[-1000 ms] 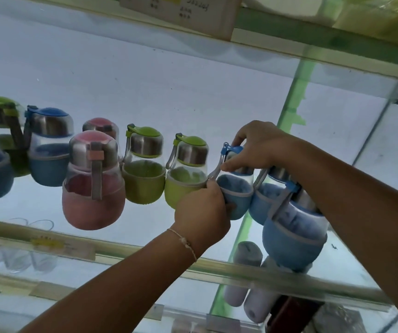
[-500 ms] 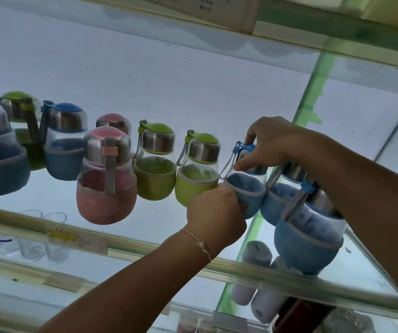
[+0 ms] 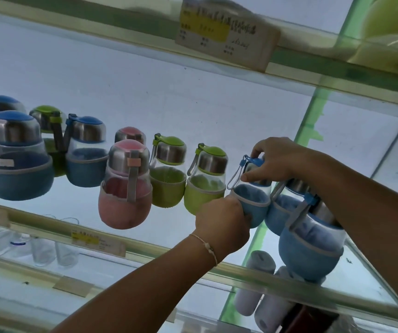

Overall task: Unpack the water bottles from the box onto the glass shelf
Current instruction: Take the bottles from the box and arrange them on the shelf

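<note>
Seating blue bottle (image 3: 253, 200) on glass shelf (image 3: 169, 251) | left hand (image 3: 222, 222) grasping base, right hand (image 3: 275, 159) pinching cap | risk: nudging crowded neighbour bottle (image 3: 311, 251) over front edge.

**Both hands raised, gripping**

The left hand (image 3: 222, 222), arm stretched up from below, wraps the base of the blue bottle (image 3: 253, 199). The right hand (image 3: 275, 159) curls over its cap, forearm slanting in from the right.
</note>
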